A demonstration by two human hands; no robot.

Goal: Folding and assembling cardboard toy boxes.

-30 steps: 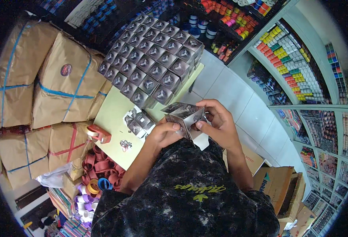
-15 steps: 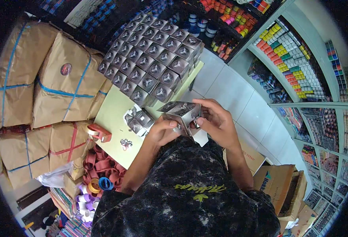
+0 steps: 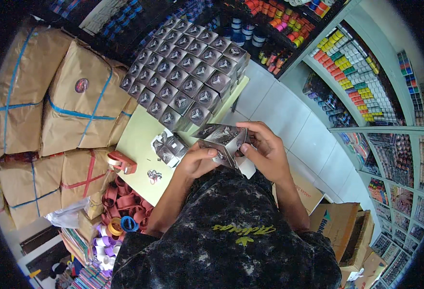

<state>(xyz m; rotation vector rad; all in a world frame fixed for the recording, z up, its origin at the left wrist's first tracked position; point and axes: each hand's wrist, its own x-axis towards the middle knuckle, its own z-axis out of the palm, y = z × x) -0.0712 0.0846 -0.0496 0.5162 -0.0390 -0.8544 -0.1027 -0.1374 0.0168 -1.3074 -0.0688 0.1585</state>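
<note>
Between my two hands, just in front of my body, is a small dark printed carton box with its flaps partly unfolded. My left hand grips its left side, thumb on top. My right hand holds the right side, fingers over the far edge and thumb near the fold. A pale flap hangs under the box. Close to my left hand, a bundle of flat folded cartons lies on the pale yellow table. Beyond it, many finished-looking boxes with a silver emblem stand stacked in rows.
On the table's left lie a red tape dispenser and a small dark tangled item. Large brown paper parcels fill the left. Below are empty tape cores. Open cardboard boxes stand right, before shelves of coloured spools.
The carton's right side panel has swung into a squarer box shape as my right thumb and fingers shifted slightly. My left hand stays nearly in place.
</note>
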